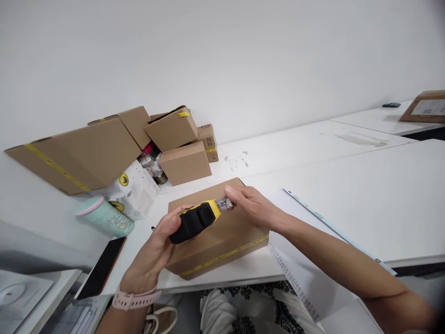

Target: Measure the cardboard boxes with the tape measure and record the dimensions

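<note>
A black and yellow tape measure [194,221] is gripped in my left hand [163,236], its fingers wrapped round the casing. A short length of the tape's blade [223,204] sticks out to the right. My right hand [248,204] pinches the end of that blade between thumb and fingers. Both hands are over a closed brown cardboard box [222,241] with a yellow tape strip along its near side. Whether the tape measure touches the box I cannot tell. A spiral notebook [313,273] lies under my right forearm, partly hidden by it.
Several cardboard boxes [186,162] are stacked against the wall at the back left. Beside them stand a white avocado-print carton [139,185] and a mint tumbler [106,217]. A dark phone-like slab [102,266] lies at the left edge. A long pale blue strip [333,227] rests at right.
</note>
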Motion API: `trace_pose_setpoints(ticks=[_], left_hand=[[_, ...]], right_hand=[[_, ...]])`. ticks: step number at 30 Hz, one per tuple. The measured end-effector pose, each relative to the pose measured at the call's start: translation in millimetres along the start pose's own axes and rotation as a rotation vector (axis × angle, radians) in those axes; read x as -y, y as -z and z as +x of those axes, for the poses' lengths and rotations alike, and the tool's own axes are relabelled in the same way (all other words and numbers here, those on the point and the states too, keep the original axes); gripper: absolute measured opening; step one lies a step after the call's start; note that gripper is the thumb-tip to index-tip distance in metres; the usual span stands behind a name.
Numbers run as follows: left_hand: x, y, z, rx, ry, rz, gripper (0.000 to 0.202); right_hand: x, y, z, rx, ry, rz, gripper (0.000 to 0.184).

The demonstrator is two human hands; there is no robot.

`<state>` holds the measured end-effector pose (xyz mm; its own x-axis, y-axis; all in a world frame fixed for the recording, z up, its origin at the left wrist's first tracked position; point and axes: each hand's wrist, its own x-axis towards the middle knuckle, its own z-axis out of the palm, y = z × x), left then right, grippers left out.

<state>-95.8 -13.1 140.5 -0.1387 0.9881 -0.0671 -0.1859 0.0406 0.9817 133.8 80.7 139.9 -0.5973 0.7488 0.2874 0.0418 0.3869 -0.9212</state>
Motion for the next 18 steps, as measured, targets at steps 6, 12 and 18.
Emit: trace_pose_setpoints(ticks=[6,12,18], left_hand=[[-2.7,-7.3,-20.5,-0.042,0.123,0.071,0.048],[-15.9,38.6,-20.3,-0.278,0.057,0.22,0.054],[-29.2,76.8,-18.1,-0.406,0.143,0.364,0.047]], right_hand=[[-11.0,19.3,-13.5,0.124,-0.121,0.227,0.055],[-35.6,79.0,-5.8,-0.163,-0.098,0.316,0.05],[-88.2,77.4,6.4,-0.131,-0.246,0.293,0.052]])
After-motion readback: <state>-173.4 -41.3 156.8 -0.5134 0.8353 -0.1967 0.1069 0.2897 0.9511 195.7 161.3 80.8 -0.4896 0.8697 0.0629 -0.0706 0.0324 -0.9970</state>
